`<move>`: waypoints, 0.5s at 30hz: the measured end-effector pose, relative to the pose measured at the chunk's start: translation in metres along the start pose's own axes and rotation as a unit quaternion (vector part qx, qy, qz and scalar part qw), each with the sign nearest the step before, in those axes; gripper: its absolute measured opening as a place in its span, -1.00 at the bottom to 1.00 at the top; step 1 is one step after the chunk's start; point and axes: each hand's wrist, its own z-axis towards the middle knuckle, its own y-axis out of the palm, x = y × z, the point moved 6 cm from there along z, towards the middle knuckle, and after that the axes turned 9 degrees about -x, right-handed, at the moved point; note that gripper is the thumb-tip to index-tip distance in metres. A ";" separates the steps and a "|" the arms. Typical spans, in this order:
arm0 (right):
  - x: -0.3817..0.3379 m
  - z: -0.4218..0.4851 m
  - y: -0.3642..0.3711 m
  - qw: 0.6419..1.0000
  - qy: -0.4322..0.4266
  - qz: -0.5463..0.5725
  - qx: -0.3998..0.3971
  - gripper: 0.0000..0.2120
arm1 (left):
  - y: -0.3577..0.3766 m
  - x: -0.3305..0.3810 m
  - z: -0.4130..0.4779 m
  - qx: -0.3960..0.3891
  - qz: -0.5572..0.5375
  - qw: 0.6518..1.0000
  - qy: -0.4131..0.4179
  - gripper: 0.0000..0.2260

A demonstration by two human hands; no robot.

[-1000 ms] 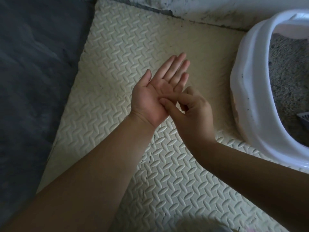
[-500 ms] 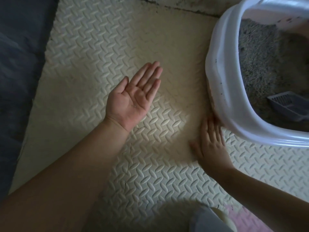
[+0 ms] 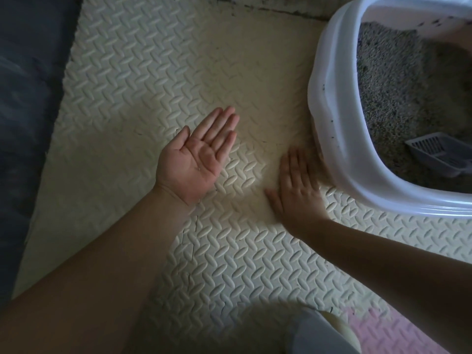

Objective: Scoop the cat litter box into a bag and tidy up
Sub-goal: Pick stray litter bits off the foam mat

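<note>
The right hand (image 3: 297, 190) has left the other palm and now lies flat on the foam mat (image 3: 143, 80), fingers straight, slightly spread, gripping nothing. It is blurred, and its tips are just beside the litter box (image 3: 329, 98) wall. Nearest, at 6 o'clock, is a grey fabric fold (image 3: 314, 333), with a pink tile (image 3: 383, 333) at 5. The left hand (image 3: 198, 159) hovers palm up, fingers straight and together, bearing only specks. The cream mat is embossed with herringbone ovals and cracked near the left wrist. At 2 o'clock the smooth white round-rimmed box holds granular grey litter (image 3: 398, 85). A slotted grey scoop (image 3: 434, 154) lies in it at 3.
</note>
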 end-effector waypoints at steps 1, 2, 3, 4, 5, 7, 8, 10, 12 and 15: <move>-0.003 0.002 -0.001 1.000 -0.011 -0.004 0.001 -0.29 | 0.000 0.001 0.000 -0.002 0.001 1.000 0.001 -0.42; -0.005 0.003 -0.002 1.000 -0.015 -0.003 0.004 -0.30 | 0.000 0.003 -0.001 -0.003 0.001 1.000 0.001 -0.42; -0.006 0.004 -0.003 1.000 -0.014 -0.001 0.007 -0.31 | 0.000 0.005 -0.001 -0.005 -0.001 1.000 0.001 -0.42; -0.006 0.003 -0.003 1.000 -0.014 -0.001 0.008 -0.33 | 0.000 0.007 -0.002 -0.008 -0.002 1.000 0.000 -0.42; -0.006 0.001 -0.003 1.000 -0.018 -0.004 0.005 -0.34 | 0.000 0.008 -0.002 -0.010 -0.001 1.000 0.000 -0.43; -0.006 -0.007 -0.002 0.999 -0.037 -0.010 0.001 -0.37 | -0.002 0.009 -0.004 -0.011 0.003 1.000 -0.001 -0.43; -0.006 -0.013 -0.002 0.999 -0.051 -0.010 0.004 -0.38 | -0.003 0.009 -0.004 -0.011 0.004 1.000 -0.001 -0.42; -0.005 -0.025 0.001 0.996 -0.084 -0.006 -0.002 -0.42 | -0.004 0.007 -0.005 -0.012 0.005 1.000 -0.002 -0.41; -0.004 -0.039 0.007 0.994 -0.111 -0.010 -0.016 -0.44 | -0.006 0.004 -0.006 -0.007 0.011 1.000 -0.004 -0.40; -0.001 -0.053 0.016 0.990 -0.132 -0.019 -0.041 -0.45 | -0.011 -0.002 -0.008 -0.002 0.021 1.000 -0.016 -0.41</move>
